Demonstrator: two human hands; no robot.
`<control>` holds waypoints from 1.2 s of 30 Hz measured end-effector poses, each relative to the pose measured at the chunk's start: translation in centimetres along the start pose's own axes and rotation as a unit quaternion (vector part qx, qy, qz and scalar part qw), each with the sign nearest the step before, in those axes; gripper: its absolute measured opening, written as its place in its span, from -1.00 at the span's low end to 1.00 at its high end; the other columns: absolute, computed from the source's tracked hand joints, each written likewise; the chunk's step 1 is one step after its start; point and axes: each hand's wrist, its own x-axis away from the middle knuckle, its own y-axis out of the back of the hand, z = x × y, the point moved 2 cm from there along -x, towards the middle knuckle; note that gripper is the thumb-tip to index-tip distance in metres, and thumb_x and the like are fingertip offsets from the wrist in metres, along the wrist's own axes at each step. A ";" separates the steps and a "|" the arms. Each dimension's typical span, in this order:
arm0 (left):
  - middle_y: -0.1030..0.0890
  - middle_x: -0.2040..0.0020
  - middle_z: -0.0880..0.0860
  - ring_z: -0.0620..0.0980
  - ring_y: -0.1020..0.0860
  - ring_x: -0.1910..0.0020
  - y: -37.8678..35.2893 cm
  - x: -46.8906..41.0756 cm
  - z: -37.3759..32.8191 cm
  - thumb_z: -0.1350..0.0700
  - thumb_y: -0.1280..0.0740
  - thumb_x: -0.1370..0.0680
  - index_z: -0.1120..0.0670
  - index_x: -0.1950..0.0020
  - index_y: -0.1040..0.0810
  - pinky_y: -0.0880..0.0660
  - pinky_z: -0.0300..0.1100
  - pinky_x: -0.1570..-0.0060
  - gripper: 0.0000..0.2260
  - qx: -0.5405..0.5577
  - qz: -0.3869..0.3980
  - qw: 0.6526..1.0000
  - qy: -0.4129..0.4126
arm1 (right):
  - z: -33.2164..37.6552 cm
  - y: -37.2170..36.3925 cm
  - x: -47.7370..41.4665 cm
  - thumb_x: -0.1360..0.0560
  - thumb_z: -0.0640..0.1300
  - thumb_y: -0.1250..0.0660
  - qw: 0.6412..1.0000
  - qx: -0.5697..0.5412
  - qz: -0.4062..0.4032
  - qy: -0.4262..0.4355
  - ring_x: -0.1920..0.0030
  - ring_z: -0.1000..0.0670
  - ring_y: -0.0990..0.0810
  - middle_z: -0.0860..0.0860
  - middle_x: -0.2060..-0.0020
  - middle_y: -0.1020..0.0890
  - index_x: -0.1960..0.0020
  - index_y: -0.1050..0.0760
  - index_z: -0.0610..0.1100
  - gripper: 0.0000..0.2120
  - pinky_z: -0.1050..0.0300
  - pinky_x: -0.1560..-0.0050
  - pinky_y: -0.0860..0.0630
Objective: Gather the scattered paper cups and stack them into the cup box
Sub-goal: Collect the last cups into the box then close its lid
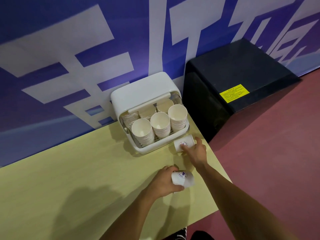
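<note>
The white cup box [147,94] stands open against the wall at the far edge of the table, holding several stacks of white paper cups [160,125]. A single paper cup [184,143] with a round logo lies on its side just right of the box front; my right hand [195,151] grips it from the near side. Closer to me, my left hand [164,182] holds a second logo cup [182,178] on its side, slightly above the table.
The pale yellow table [86,179] ends in a slanted right edge near both hands. Beyond it lies red floor [268,161], with a black cabinet [239,80] beside the box. A blue and white wall [69,58] runs behind.
</note>
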 end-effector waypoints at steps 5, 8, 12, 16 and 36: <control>-0.38 -0.15 -0.03 -0.08 -0.51 0.01 2.7 2.0 1.7 -0.08 -0.54 -0.30 0.00 -0.26 -0.32 -0.49 -0.39 0.30 -0.37 0.073 -0.094 0.992 0.043 | 0.2 -1.1 -0.3 -0.52 0.16 -0.40 0.999 -0.011 -0.031 -0.026 -0.19 -0.27 -0.48 -0.23 -0.32 -0.35 -0.41 -0.31 -0.18 -0.37 -0.09 -0.26 -0.44; -0.42 -0.10 -0.03 -0.02 -0.51 -0.01 4.6 3.1 2.5 -0.15 -0.53 -0.26 -0.03 -0.13 -0.30 -0.54 -0.20 0.16 -0.41 0.085 -0.152 0.983 0.058 | 0.9 -1.5 0.1 -0.57 0.12 -0.34 0.997 -0.025 -0.049 -0.049 -0.17 -0.31 -0.50 -0.27 -0.32 -0.35 -0.40 -0.32 -0.24 -0.42 -0.07 -0.22 -0.44; -0.51 -0.10 -0.04 -0.05 -0.56 -0.04 7.0 4.0 2.3 -0.22 -0.52 -0.23 -0.13 -0.11 -0.33 -0.58 -0.02 0.00 -0.42 0.133 -0.229 0.963 0.052 | 1.2 -1.4 0.4 -0.60 0.09 -0.31 0.998 -0.021 -0.047 -0.047 0.02 -0.21 -0.48 -0.28 -0.29 -0.39 -0.35 -0.43 -0.30 -0.48 -0.01 -0.21 -0.44; -0.52 -0.17 -0.09 -0.07 -0.55 -0.12 9.7 4.4 0.5 -0.26 -0.50 -0.23 -0.16 -0.20 -0.37 -0.56 0.02 -0.10 -0.38 0.151 -0.296 0.943 0.017 | 1.1 -0.8 1.4 -0.50 0.21 -0.31 0.997 -0.035 -0.062 -0.002 0.10 -0.16 -0.55 -0.25 -0.14 -0.54 -0.17 -0.54 -0.26 -0.46 -0.09 -0.17 -0.55; -0.38 -0.31 0.06 0.10 -0.40 -0.29 18.0 1.1 -10.1 -0.09 -0.48 -0.42 -0.01 -0.43 -0.28 -0.37 -0.07 -0.25 -0.34 -0.024 -0.354 0.934 -0.051 | 11.2 7.0 5.7 -0.40 0.04 -0.45 0.946 -0.117 -0.158 0.258 -0.03 0.09 -0.58 0.11 -0.19 -0.41 0.20 -0.47 0.00 -0.81 -0.06 -0.12 -0.58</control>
